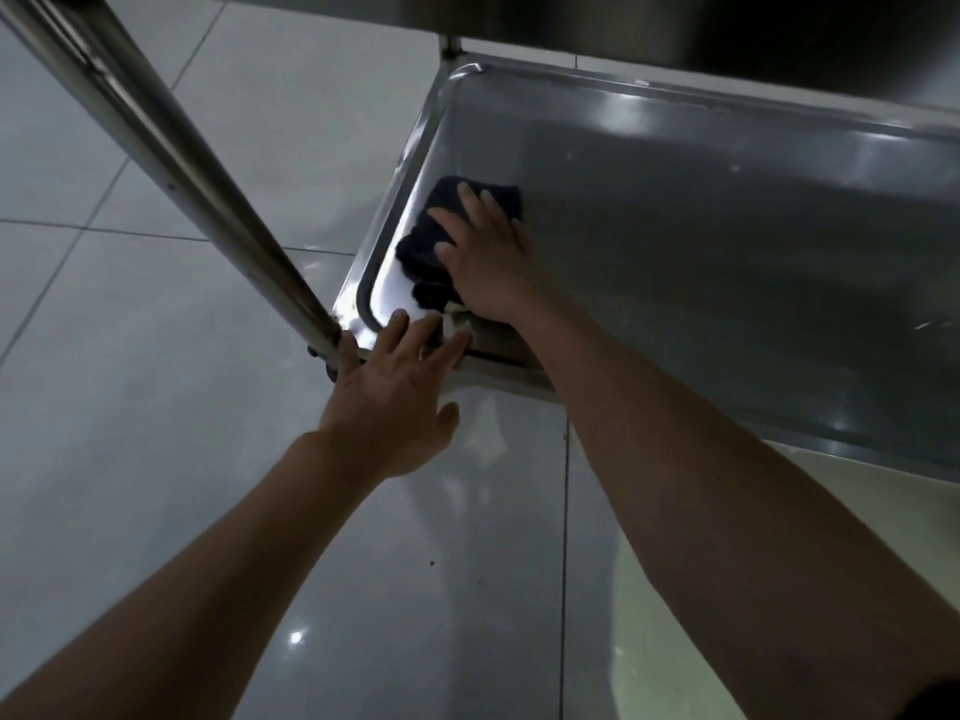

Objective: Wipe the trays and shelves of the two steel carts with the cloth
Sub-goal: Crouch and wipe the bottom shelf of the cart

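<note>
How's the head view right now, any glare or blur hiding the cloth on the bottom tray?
Head view: dim overall; bright glare along the tray rim's left corner; dark cloth reads clearly under the right hand; left hand at the corner slightly soft; wide-angle bends the cart post.

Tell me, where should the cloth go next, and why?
Probably sweep it right along the tray: the right hand presses the dark cloth flat in the near-left corner, the left hand rests on the rim, and most of the tray lies to the right.

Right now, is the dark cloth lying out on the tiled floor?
No, the dark cloth lies inside the steel tray, pressed flat under the right hand.
</note>
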Motion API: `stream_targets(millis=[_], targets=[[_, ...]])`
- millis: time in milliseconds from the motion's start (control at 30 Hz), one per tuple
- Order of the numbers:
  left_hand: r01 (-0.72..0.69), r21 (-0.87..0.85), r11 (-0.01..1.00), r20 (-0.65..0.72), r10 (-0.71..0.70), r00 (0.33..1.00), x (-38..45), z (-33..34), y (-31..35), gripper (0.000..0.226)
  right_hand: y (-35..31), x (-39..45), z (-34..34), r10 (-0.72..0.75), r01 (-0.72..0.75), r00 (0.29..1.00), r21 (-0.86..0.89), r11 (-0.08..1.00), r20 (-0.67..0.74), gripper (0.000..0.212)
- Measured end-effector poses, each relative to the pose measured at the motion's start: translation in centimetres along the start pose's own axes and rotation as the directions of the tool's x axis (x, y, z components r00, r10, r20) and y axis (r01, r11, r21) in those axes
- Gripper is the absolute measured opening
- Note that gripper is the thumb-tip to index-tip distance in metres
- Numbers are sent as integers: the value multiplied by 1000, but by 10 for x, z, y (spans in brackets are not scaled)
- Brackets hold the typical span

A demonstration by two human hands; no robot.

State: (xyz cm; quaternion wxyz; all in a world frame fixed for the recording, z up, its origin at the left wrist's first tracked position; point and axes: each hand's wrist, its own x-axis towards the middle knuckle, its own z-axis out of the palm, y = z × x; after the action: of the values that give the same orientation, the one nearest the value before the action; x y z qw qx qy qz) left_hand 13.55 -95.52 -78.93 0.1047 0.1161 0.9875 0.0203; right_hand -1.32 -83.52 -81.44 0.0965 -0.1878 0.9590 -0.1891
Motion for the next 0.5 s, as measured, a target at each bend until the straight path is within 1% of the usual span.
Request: stream_targets(millis=[100, 200, 233, 300, 400, 500], targets=[[15, 7, 1000, -28, -15, 1000, 3, -8, 6, 65, 38, -23, -12, 74, -72, 997, 48, 996, -37, 49], [72, -59, 996, -73, -76, 994, 13, -14, 20, 46, 75, -50, -23, 140, -135, 988, 79, 988, -61, 48], [68, -78, 995, -87, -75, 993, 18, -15, 29, 41, 88, -59, -27, 164, -158, 984, 83, 984, -66, 48], [15, -99, 995, -95, -25, 995, 29, -14, 52, 40, 111, -79, -34, 209, -202, 974, 80, 976, -86, 48], [-89, -117, 989, -69, 82, 994, 49, -14, 98, 39, 145, -110, -47, 260, -254, 958, 66, 965, -123, 48], [-159, -119, 980, -48, 154, 987, 68, -14, 146, 39, 181, -142, -58, 331, -326, 925, 62, 943, -187, 48]])
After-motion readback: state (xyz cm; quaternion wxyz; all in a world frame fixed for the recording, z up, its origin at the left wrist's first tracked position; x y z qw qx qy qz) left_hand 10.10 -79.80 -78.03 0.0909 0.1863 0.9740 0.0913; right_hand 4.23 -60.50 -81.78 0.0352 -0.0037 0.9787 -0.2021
